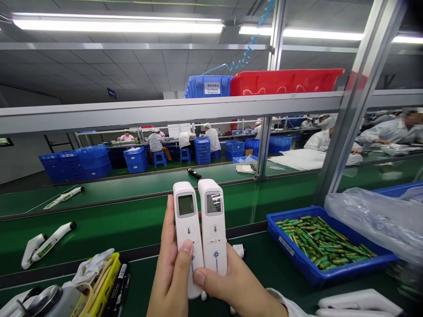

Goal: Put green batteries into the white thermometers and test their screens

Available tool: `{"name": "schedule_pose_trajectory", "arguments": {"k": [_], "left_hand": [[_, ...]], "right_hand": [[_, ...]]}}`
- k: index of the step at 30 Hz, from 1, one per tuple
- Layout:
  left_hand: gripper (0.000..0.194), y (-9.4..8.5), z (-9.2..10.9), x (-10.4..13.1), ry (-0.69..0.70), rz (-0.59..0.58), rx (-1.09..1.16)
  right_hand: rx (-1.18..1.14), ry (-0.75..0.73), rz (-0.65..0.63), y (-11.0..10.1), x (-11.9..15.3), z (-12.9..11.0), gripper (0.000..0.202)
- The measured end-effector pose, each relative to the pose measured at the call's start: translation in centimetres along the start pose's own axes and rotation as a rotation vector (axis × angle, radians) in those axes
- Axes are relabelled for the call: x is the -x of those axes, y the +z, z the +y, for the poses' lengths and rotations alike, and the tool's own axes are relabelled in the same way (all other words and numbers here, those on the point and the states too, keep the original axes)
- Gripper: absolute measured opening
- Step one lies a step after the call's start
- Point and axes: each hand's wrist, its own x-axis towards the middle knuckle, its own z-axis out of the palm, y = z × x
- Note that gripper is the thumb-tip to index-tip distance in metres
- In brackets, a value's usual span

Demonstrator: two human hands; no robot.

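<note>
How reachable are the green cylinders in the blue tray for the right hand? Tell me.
Probably not: the right hand is holding a white device. Otherwise the way looks free, since the green cylinders lie exposed in the blue tray and a plastic bag overlaps only its right side.

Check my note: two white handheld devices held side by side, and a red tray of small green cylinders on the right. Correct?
Not quite: the head view shows the tray is blue, not red. Its small green cylinders and the two white handheld devices, held side by side, are as you say.
</note>
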Motion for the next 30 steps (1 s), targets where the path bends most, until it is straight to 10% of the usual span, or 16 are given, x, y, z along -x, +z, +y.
{"name": "schedule_pose_trajectory", "arguments": {"k": [30], "left_hand": [[0.064,0.0,-0.1,-0.7,0.061,-0.013,0.061]], "right_hand": [[0.277,-0.059,0.027,-0.1,0.5,-0.9,0.055]]}}
